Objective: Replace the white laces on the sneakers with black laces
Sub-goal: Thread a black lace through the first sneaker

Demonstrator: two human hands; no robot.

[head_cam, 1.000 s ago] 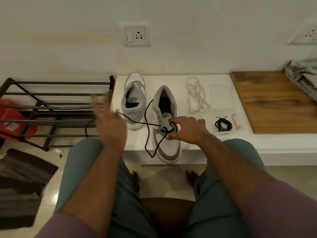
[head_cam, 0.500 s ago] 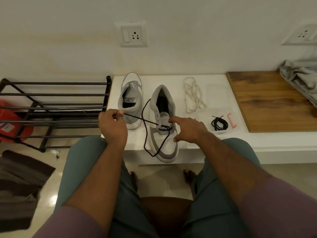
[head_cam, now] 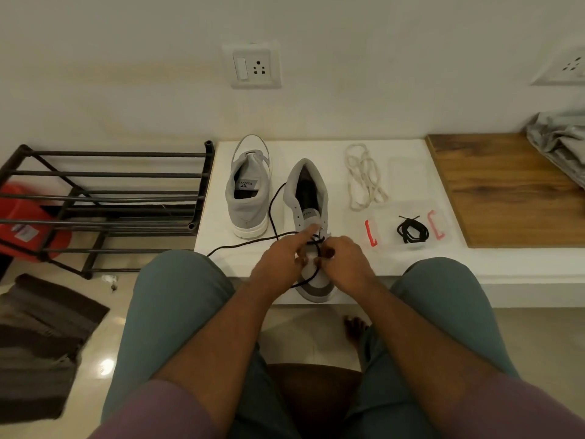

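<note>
Two grey-and-white sneakers stand on the white ledge. The left sneaker has no lace. Over the right sneaker both my hands work a black lace threaded through its lower eyelets. My left hand has its index finger stretched onto the tongue, other fingers curled by the lace. My right hand pinches the lace at the eyelets. One loose end trails left across the ledge. A coiled second black lace lies to the right. The removed white laces lie behind it.
A black metal shoe rack stands left of the ledge, with a red container behind it. Two pink clips flank the coiled lace. A wooden board and grey cloth sit at right. A dark mat lies on the floor.
My left hand has come in from the left, where it held the lace out taut, to the sneaker's eyelets. The lace end now lies slack on the ledge. My right hand stayed.
</note>
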